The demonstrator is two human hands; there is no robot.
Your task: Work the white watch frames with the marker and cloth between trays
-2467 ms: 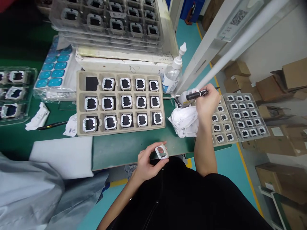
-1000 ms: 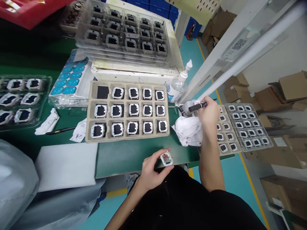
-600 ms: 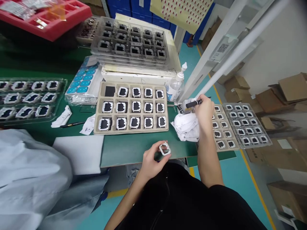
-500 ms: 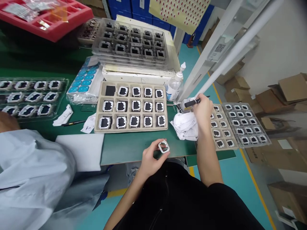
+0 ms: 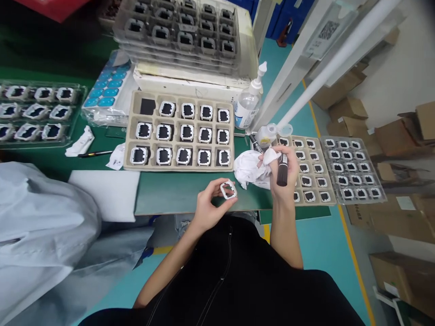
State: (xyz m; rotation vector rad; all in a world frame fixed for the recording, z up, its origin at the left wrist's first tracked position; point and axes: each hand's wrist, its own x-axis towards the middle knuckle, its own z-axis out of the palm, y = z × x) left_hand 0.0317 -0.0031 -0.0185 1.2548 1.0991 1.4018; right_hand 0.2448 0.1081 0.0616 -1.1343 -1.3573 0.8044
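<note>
My left hand [image 5: 210, 204] pinches a small white square frame [image 5: 233, 195] with an open middle, above the table's front edge. My right hand [image 5: 291, 177] is closed round a black marker [image 5: 282, 171], its dark end toward me. Between that hand's fingertips is a white wad [image 5: 271, 156], which looks like cloth or tissue. Just left of it lies a crumpled white cloth [image 5: 247, 166] on the table. A pulp tray [image 5: 128, 164] of similar white frames stands ahead of my left hand; its back left pocket holds only a dark square.
Behind the cloth stand a small bottle [image 5: 266, 135] and a clear pump bottle [image 5: 247, 108]. Right of my hand are another pulp tray [image 5: 332, 198] and a clear tray [image 5: 379, 192] with frames. A white post [image 5: 288, 77] rises behind. A co-worker's sleeve [image 5: 44, 208] is at left.
My right hand has turned and come slightly toward me; the marker now points down, and a white wad is in the fingertips. My left hand still holds the frame. The view has shifted.
</note>
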